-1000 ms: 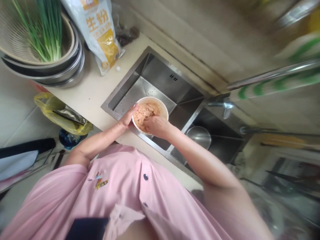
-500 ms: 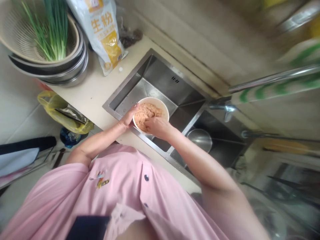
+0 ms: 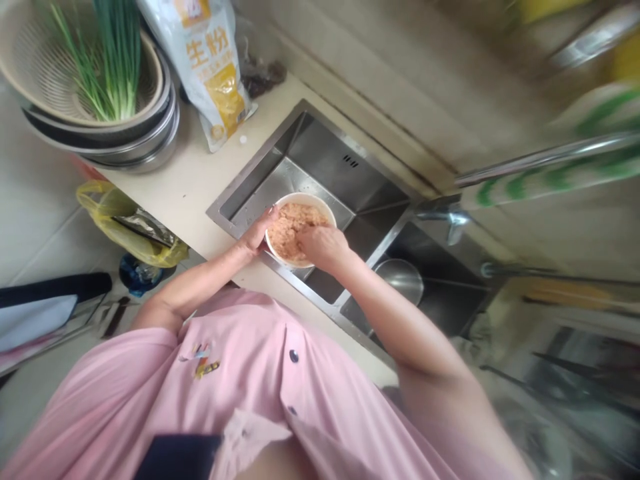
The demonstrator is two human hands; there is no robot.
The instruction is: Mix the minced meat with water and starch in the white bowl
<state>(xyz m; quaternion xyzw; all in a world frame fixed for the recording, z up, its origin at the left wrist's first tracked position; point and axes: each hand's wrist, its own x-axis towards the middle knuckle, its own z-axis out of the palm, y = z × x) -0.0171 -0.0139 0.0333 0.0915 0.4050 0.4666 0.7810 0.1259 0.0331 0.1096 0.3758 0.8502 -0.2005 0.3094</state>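
A white bowl (image 3: 329, 205) sits over the near part of the left sink basin (image 3: 300, 137). Inside it is a pinkish, minced-meat-like mixture (image 3: 293, 223). My left hand (image 3: 259, 230) grips the bowl's left side, thumb at the rim and the other fingers hidden beneath. My right hand (image 3: 324, 247) reaches over the near right rim, its curled fingers pressed into the mixture. The fingertips are buried, so I cannot make out how much they hold.
A metal bowl (image 3: 400, 281) rests in the right basin, below the faucet (image 3: 455, 223). On the counter's left stand stacked basins (image 3: 150, 143) under a colander (image 3: 25, 80) of scallions (image 3: 117, 67). A starch bag (image 3: 215, 80) leans nearby; a yellow plastic bag (image 3: 125, 230) hangs at the edge.
My right hand has shifted slightly up and to the right within the bowl, and the mixture's surface has changed shape. My left hand keeps its hold on the rim.
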